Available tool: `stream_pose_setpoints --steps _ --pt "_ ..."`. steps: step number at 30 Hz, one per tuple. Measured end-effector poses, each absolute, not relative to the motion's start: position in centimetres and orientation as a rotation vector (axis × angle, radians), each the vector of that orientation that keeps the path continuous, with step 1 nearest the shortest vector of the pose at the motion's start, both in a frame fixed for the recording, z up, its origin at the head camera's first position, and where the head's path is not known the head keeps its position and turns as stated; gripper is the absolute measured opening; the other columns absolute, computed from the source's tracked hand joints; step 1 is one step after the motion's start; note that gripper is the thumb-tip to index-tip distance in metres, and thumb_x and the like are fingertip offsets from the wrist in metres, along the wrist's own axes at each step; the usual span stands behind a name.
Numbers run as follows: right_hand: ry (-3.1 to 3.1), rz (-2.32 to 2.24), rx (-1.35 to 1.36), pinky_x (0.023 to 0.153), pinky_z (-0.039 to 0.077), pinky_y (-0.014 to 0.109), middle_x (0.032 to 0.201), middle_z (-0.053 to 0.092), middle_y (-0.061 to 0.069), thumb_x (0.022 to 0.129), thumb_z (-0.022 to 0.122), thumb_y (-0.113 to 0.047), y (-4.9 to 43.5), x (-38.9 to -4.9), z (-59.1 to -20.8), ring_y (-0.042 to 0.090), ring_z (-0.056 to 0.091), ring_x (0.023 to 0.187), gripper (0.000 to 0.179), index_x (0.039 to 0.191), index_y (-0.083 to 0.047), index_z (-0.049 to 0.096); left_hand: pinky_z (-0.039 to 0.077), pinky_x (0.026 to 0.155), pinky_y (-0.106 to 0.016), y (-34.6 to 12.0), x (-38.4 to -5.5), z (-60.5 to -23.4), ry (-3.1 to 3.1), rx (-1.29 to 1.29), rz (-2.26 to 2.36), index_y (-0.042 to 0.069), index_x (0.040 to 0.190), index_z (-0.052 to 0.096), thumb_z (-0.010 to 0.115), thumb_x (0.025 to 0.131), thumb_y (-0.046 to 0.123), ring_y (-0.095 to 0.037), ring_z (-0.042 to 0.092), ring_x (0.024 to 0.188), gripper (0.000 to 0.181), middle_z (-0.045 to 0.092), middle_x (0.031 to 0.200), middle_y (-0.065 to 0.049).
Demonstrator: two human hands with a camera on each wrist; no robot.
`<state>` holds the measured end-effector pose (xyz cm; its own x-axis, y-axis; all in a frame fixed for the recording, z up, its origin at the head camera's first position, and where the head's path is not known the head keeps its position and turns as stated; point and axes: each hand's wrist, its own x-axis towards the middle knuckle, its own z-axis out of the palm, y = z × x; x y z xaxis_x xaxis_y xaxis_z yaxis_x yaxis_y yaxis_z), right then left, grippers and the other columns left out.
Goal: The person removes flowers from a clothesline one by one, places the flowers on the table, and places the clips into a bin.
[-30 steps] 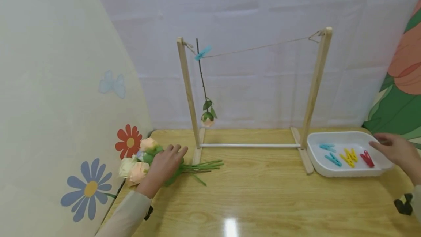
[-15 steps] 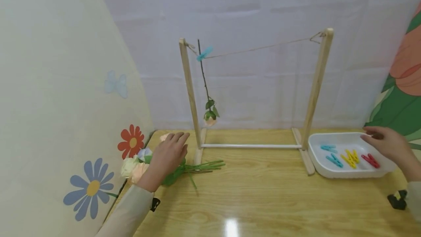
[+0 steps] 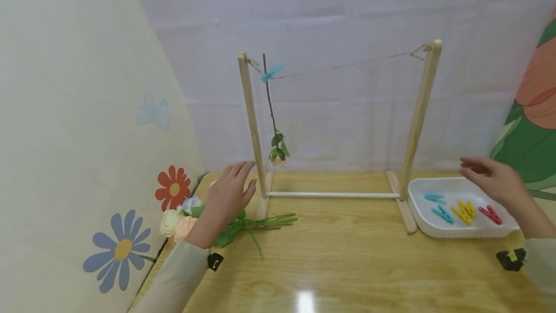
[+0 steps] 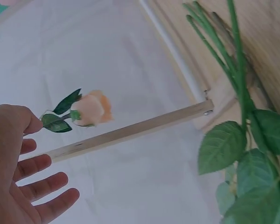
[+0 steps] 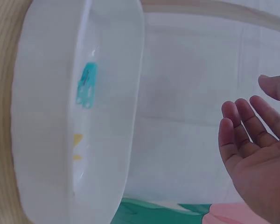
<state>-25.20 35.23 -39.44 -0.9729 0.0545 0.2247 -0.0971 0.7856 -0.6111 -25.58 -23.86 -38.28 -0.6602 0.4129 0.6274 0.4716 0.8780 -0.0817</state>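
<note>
My left hand [image 3: 228,194] is raised over the bunch of artificial roses [image 3: 184,226], fingers spread and nothing in them. The left wrist view shows its fingertips near the leaves of a hanging peach rose [image 4: 91,109], with the bunch's green stems [image 4: 224,46] off to the side. That rose hangs head down from a twine line [image 3: 343,66], its stem held by a blue clothespin [image 3: 271,72]. Above the white tray [image 3: 456,231] hovers my right hand [image 3: 497,182], relaxed and holding nothing. Blue, yellow and red clothespins [image 3: 491,214] lie in the tray.
A wooden frame carries the twine between a left post [image 3: 252,124] and a right post [image 3: 419,120]. A white rod [image 3: 332,194] joins its feet. The tray stands close to the right foot [image 3: 406,211]. A pale cloth backdrop hangs behind.
My left hand has risen off the bunch and moved toward the left post. My right hand has shifted left and up over the tray. The red clothespin lies at a different angle.
</note>
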Motion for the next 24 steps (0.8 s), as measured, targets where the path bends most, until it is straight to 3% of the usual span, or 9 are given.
stream_pose_setpoints --steps 4,6,9,11,13,24 --pt "-2.738 1.024 0.064 0.088 0.045 0.065 0.135 0.052 0.037 0.106 0.048 -0.043 34.2 -25.2 -38.5 0.052 0.050 0.118 0.063 0.143 0.009 0.047 0.059 0.076 -0.048 -23.2 -25.9 -37.5 -2.346 -0.629 -0.171 0.002 0.138 0.057 0.069 0.096 0.018 -0.039 0.060 0.114 0.046 0.062 0.128 -0.018" --pt "-2.729 1.045 0.093 0.088 0.050 0.051 0.134 0.055 0.032 0.106 0.050 -0.042 33.9 -25.2 -38.0 0.039 0.056 0.115 0.062 0.143 0.007 0.048 0.059 0.080 -0.049 -22.9 -26.0 -37.3 -2.330 -0.629 -0.190 0.002 0.138 0.057 0.070 0.095 0.016 -0.039 0.060 0.114 0.047 0.062 0.128 -0.019" --pt "-2.699 1.097 0.143 0.080 0.050 0.022 0.120 0.067 -0.004 0.104 0.055 -0.041 33.4 -25.2 -37.4 0.003 0.056 0.104 0.058 0.142 0.004 0.051 0.058 0.084 -0.050 -22.4 -26.2 -36.9 -2.313 -0.634 -0.217 0.001 0.137 0.058 0.071 0.094 0.015 -0.039 0.061 0.113 0.047 0.062 0.127 -0.019" --pt "-2.672 1.138 0.178 0.072 0.042 0.008 0.109 0.060 -0.028 0.103 0.057 -0.039 33.1 -25.2 -37.1 -0.015 0.048 0.095 0.056 0.141 0.002 0.053 0.058 0.084 -0.050 -22.2 -26.4 -36.6 -2.308 -0.637 -0.238 0.001 0.137 0.058 0.070 0.094 0.015 -0.039 0.061 0.112 0.047 0.062 0.126 -0.020" --pt "-2.645 1.189 0.200 0.072 0.041 0.004 0.102 0.050 -0.042 0.102 0.059 -0.039 32.7 -25.3 -36.8 -0.022 0.046 0.092 0.056 0.140 0.002 0.054 0.058 0.083 -0.049 -22.0 -26.5 -36.4 -2.300 -0.639 -0.266 0.001 0.137 0.057 0.071 0.094 0.015 -0.038 0.062 0.111 0.047 0.063 0.125 -0.020" --pt "-2.585 1.314 0.215 0.077 0.041 0.003 0.111 0.056 -0.032 0.101 0.060 -0.044 29.8 -25.2 -34.6 -0.015 0.051 0.099 0.058 0.142 -0.004 0.055 0.057 0.087 -0.050 -20.2 -27.1 -34.5 -2.263 -0.630 -0.402 0.002 0.142 0.052 0.068 0.096 0.016 -0.039 0.061 0.114 0.051 0.062 0.127 -0.022"
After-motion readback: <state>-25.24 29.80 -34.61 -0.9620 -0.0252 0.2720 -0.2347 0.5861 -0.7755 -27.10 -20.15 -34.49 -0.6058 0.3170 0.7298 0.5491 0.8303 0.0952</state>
